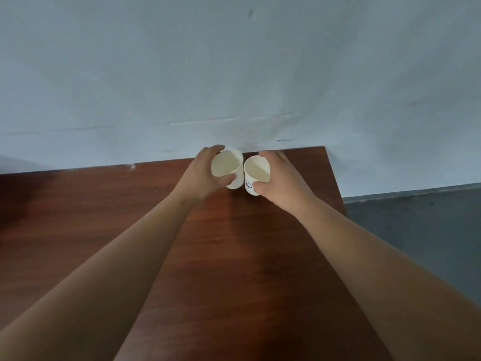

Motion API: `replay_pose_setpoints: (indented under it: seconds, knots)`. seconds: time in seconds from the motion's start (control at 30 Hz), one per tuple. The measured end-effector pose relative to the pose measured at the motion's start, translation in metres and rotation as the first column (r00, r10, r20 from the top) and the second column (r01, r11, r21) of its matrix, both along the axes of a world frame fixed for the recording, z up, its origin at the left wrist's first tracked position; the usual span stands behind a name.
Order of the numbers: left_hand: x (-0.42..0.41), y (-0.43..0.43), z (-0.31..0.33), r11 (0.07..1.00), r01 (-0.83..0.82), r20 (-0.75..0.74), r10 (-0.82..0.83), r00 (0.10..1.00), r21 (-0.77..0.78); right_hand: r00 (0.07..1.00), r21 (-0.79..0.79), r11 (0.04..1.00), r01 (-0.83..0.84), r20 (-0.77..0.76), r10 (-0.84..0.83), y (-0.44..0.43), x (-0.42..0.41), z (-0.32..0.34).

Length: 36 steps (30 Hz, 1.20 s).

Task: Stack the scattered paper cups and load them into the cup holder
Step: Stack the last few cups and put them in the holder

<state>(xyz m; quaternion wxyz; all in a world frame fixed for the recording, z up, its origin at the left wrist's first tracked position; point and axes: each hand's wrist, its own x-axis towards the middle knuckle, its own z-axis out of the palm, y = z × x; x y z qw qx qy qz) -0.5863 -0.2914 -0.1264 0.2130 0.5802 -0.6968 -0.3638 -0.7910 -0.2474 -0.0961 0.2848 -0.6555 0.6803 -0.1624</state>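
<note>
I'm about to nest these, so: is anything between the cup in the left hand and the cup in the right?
Nothing visible. The left hand grips the left cup, the right hand grips the right cup; side by side, rims almost touching.

Two paper cups are showing at the far end of one wooden counter (234,256): the left cup (226,166) and the right cup (256,170). Two bare hands are gripping them, the left hand (201,175) and the right hand (283,183), one cup apiece. One pale wall (234,74) is standing behind.
</note>
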Motion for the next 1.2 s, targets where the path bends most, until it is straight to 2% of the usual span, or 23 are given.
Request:
replay_pose_setpoints:
  seconds: [0.27,0.43,0.57,0.73,0.87,1.0,1.2]
  knots:
    - [0.109,0.093,0.081,0.976,-0.219,0.021,0.219,0.975,0.003,0.988,-0.003,0.997,0.072,0.136,-0.071,0.062,0.049,0.073]
    - [0.177,0.146,0.148,0.934,-0.354,-0.009,0.354,0.935,-0.043,0.982,-0.027,0.999,0.022,0.189,-0.017,0.086,0.112,0.13]
    - [0.235,0.181,0.189,0.891,-0.439,0.011,0.444,0.896,-0.116,0.968,-0.112,0.994,-0.013,0.248,0.041,0.101,0.176,0.174]
    - [0.315,0.216,0.22,0.789,-0.573,-0.114,0.563,0.819,-0.219,0.948,-0.249,0.968,0.017,0.311,0.063,0.132,0.256,0.217]
    - [0.393,0.235,0.219,0.745,-0.639,-0.193,0.61,0.769,-0.191,0.945,-0.257,0.966,0.013,0.32,0.072,0.154,0.337,0.214]
    - [0.483,0.238,0.21,0.748,-0.645,-0.233,0.607,0.76,-0.157,0.946,-0.202,0.978,0.043,0.322,0.025,0.164,0.432,0.195]
    - [0.602,0.22,0.186,0.803,-0.586,-0.122,0.574,0.81,-0.108,0.952,-0.128,0.99,0.05,0.305,-0.008,0.169,0.548,0.17]
